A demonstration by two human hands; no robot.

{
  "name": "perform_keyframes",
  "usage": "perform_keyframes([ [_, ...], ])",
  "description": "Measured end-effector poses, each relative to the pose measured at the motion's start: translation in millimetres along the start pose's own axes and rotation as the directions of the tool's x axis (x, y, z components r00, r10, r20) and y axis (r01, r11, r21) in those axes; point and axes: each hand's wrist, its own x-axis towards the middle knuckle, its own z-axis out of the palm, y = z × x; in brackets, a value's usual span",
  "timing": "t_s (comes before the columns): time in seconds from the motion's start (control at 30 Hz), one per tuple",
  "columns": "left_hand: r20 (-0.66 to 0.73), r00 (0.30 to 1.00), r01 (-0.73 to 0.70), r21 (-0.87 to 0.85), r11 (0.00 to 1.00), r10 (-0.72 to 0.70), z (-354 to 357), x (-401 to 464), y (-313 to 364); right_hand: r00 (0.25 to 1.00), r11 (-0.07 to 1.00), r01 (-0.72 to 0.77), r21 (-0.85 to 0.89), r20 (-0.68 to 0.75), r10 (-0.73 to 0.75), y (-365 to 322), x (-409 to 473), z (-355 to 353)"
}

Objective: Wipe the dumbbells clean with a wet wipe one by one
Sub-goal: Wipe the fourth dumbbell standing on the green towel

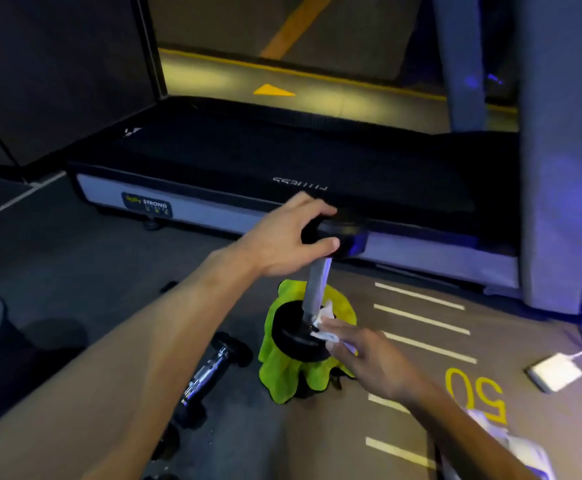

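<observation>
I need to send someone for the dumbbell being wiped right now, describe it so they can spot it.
In front of the treadmill, a bright green cloth lies on the floor. The dumbbell stands upright on it, its top end gripped by the left hand, unlike the other dumbbell, which lies flat beside it.

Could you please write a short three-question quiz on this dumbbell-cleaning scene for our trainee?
1. True or false: the upright dumbbell stands on a green cloth.
2. Which hand grips its top end?
3. The wet wipe touches: A) the bar's lower end, B) the top weight, C) the floor.

Key: 1 true. 2 the left hand; the right hand holds the wipe. 3 A.
</observation>
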Motion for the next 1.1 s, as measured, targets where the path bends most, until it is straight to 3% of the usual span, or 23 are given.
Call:
perform_keyframes([
  [0.13,-0.003,0.999,0.045,-0.151,0.987,-0.046,0.5,-9.2,-3.5,0.992,0.991,-0.128,-0.039,-0.025,0.127,-19.6,10.4,-38.9],
  [0.23,-0.067,0.996,0.053,-0.186,0.981,-0.067,1.8,-14.2,-10.4,0.95,0.958,-0.246,0.149,-0.157,0.269,-29.2,20.4,-59.5],
  [0.33,-0.112,0.99,0.062,-0.216,0.974,-0.087,5.8,-17.3,-12.4,0.858,0.865,-0.328,0.379,-0.263,0.44,-42.2,24.9,-59.7],
  [0.37,-0.111,0.99,0.059,-0.224,0.973,-0.086,6.5,-17.2,-13.0,0.825,0.806,-0.326,0.494,-0.268,0.498,-45.6,26.1,-53.8],
  [0.43,-0.105,0.991,0.057,-0.249,0.967,-0.086,6.3,-16.1,-13.6,0.789,0.563,-0.298,0.771,-0.132,0.6,-53.7,27.5,-43.7],
  [0.5,-0.091,0.991,0.066,-0.27,0.961,-0.093,6.7,-14.2,-15.0,0.807,0.294,-0.275,0.916,0.053,0.588,-56.9,29.0,-36.0],
  [0.53,-0.087,0.991,0.07,-0.277,0.958,-0.098,7.5,-13.7,-15.6,0.822,0.237,-0.272,0.933,0.097,0.562,-55.9,30.3,-33.1],
  [0.6,-0.08,0.992,0.077,-0.273,0.959,-0.102,7.8,-10.8,-17.0,0.828,0.346,-0.304,0.888,0.067,0.557,-51.1,35.1,-26.8],
  [0.7,-0.096,0.99,0.074,-0.262,0.962,-0.102,7.9,-7.1,-19.7,0.811,0.656,-0.303,0.691,-0.174,0.558,-42.4,42.0,-12.7],
  [0.83,-0.091,0.99,0.075,-0.272,0.959,-0.103,8.8,-7.0,-21.5,0.796,0.899,-0.274,0.341,-0.444,0.41,-41.2,41.9,4.1],
  [0.93,-0.107,0.988,0.073,-0.281,0.957,-0.107,9.1,-7.0,-20.8,0.807,0.968,-0.187,0.167,-0.535,0.249,-46.7,41.4,13.1],
  [1.1,-0.114,0.986,0.084,-0.288,0.954,-0.122,10.5,-6.1,-18.4,0.91,0.955,-0.227,-0.193,-0.392,0.137,-55.7,42.9,18.6],
])
